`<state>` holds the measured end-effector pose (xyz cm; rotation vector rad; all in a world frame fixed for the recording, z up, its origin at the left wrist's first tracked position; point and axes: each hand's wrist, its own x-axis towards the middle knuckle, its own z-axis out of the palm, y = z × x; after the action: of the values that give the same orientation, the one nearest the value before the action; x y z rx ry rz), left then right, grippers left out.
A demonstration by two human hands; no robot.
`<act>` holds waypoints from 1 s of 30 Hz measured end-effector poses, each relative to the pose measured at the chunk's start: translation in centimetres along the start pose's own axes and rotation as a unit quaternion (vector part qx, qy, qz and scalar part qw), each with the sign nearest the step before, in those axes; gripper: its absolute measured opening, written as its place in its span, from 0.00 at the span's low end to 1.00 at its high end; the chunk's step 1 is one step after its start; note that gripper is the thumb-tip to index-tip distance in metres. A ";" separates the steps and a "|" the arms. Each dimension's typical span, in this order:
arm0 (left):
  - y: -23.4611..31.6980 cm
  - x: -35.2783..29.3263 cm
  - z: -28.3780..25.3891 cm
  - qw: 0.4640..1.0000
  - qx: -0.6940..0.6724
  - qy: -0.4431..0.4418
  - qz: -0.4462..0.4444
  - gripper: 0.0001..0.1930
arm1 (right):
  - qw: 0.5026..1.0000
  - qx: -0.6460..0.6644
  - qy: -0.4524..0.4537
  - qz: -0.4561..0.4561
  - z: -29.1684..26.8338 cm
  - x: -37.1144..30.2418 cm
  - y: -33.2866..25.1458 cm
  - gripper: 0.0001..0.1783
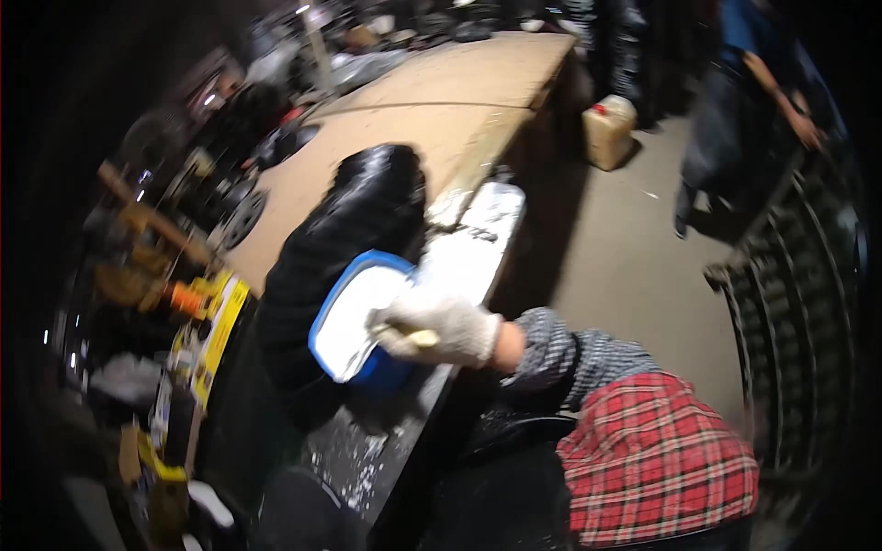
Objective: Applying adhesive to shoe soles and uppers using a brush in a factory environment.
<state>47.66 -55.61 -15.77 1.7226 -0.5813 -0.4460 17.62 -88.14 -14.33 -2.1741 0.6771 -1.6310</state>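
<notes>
My right hand (441,326), in an off-white knit glove, reaches over the open blue container (363,372). Its fingers are curled closed at the container's inner side. A small pale end shows by the fingers, but blur hides what they hold. White material (354,308) fills much of the container's mouth. Behind and left of it stands a bulky, shiny black ribbed thing (322,230), its kind unclear. A white-smeared board (487,225) runs under the wrist, with white flecks scattered lower down. My left hand does not show.
A broad tan tabletop (432,83) stretches away ahead. Dark clutter and yellow-edged boxes (220,335) crowd the left. A beige jug (611,133) with a red cap stands on the floor. Another person (744,119) stands at far right, above a dark ribbed object (799,321).
</notes>
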 end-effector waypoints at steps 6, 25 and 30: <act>-3.8 -3.5 -2.9 0.981 -0.182 0.060 0.028 0.23 | 0.995 0.011 -0.084 0.058 -1.3 1.0 -5.5 0.02; -4.2 -1.1 -3.8 0.951 -0.286 0.115 -0.041 0.10 | 0.811 0.391 -0.375 0.220 18.6 -1.7 -12.7 0.11; -3.6 -0.4 -2.5 0.955 -0.287 0.065 -0.035 0.10 | 0.871 0.381 -0.244 0.191 21.2 1.7 -16.8 0.20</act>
<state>49.29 -52.75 -18.70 1.2035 -0.2572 -0.4902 41.17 -75.45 -10.08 -1.6098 0.2164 -0.8603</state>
